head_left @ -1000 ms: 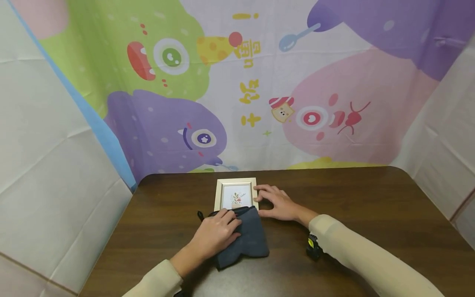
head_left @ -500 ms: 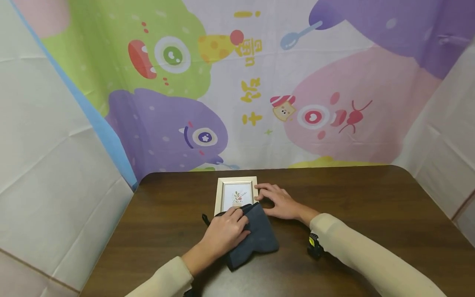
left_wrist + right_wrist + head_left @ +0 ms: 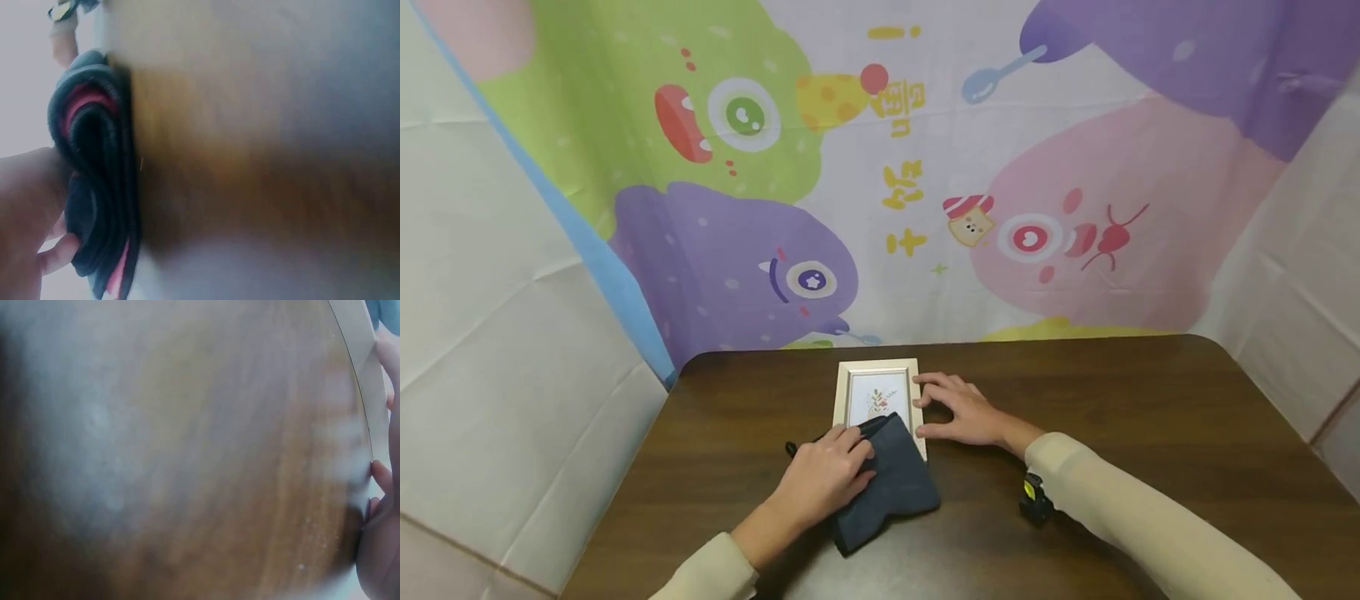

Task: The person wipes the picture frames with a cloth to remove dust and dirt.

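A cream picture frame [image 3: 841, 392] with a printed plant picture lies flat near the table's back edge in the head view. My left hand [image 3: 826, 473] holds a folded dark grey cloth [image 3: 898, 475] over the frame's front part. The cloth hides that part, and a black loop sticks out at its left. Pinkish-red inner layers show between the folds of the cloth [image 3: 94, 94] in the left wrist view, with a fingertip against it. My right hand [image 3: 966, 410] holds the frame's right edge with bent fingers and thumb. In the right wrist view, fingers touch the frame's side [image 3: 369, 381].
The dark brown wooden table [image 3: 1097, 425] extends to both sides of the hands. A cartoon-printed curtain [image 3: 910, 300] hangs directly behind it. Pale panels [image 3: 527, 333] stand at the left and right. A black wrist camera [image 3: 1035, 500] sits under the right sleeve.
My left hand and the cloth moved slightly right, then back left across the frame's lower part, uncovering its lower right corner. The right hand and frame stay in place.
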The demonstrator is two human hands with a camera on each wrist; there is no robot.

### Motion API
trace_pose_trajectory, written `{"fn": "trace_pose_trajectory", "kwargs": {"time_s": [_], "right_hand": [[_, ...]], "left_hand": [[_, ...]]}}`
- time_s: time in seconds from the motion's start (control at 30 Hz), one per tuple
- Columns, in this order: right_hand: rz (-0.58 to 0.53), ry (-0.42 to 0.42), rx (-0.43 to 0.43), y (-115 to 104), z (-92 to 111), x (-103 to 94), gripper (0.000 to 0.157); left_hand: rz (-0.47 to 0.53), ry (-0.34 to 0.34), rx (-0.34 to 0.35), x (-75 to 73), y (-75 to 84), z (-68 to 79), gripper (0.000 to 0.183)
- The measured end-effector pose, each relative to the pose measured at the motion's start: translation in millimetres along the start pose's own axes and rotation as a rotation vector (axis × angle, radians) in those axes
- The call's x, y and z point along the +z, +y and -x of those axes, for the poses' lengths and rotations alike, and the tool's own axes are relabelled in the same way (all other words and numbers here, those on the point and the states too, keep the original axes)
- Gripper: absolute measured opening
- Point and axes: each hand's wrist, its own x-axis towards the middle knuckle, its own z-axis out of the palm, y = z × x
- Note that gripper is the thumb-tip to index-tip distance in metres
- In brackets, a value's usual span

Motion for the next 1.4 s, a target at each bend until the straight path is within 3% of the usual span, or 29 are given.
{"fn": "trace_pose_trajectory", "kwargs": {"time_s": [0.27, 0.5, 0.73, 1.13, 1.4], "right_hand": [[-0.018, -0.001, 0.008, -1, 1, -1.8, 0.026], [-0.016, -0.012, 0.018, -2, -1, 0.0, 0.027], [-0.019, -0.011, 0.017, -2, -1, 0.8, 0.027], [-0.007, -0.012, 0.008, -1, 2, -2.3, 0.019], [0.007, -0.004, 0.016, 1, 0, -0.7, 0.020]], "left_hand": [[0.057, -0.013, 0.012, -11.3, -32.6, 16.3, 0.040], [0.069, -0.030, 0.059, -12.6, -39.0, 20.0, 0.036], [0.024, -0.035, 0.116, -3.4, -22.8, 6.0, 0.028], [-0.046, -0.033, 0.105, 7.3, 21.7, -31.4, 0.027], [-0.060, -0.081, 0.089, 4.0, 28.5, -34.4, 0.022]]}}
